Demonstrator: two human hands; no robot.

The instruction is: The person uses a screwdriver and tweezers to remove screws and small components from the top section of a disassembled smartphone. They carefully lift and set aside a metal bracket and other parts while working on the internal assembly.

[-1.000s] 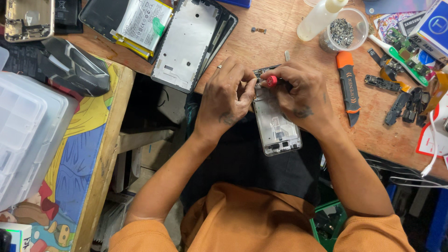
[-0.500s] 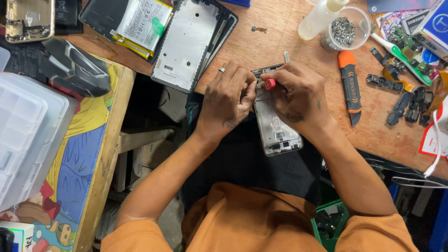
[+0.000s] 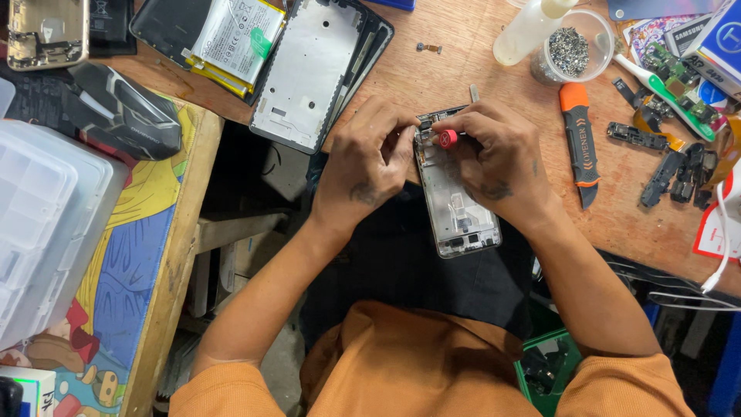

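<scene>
An opened phone frame [image 3: 457, 208] lies at the edge of the wooden bench [image 3: 463, 62], its lower end hanging over my lap. My left hand [image 3: 369, 166] grips its upper left corner with the fingers curled round the edge. My right hand [image 3: 494, 162] holds a small screwdriver with a red cap [image 3: 447, 138] upright over the top of the frame, fingertips pinched around it. Both hands meet at the frame's upper end and hide most of that part.
A second phone frame [image 3: 309, 73] and a battery [image 3: 231, 35] lie at the back left. An orange-handled prying tool [image 3: 580, 139], a cup of screws [image 3: 571, 46], a white bottle [image 3: 532, 27] and loose phone parts [image 3: 671, 166] sit on the right. Clear plastic boxes [image 3: 46, 224] stand left.
The hands stay on the phone frame with the screwdriver at its top; only small finger shifts show. The view has drifted slightly.
</scene>
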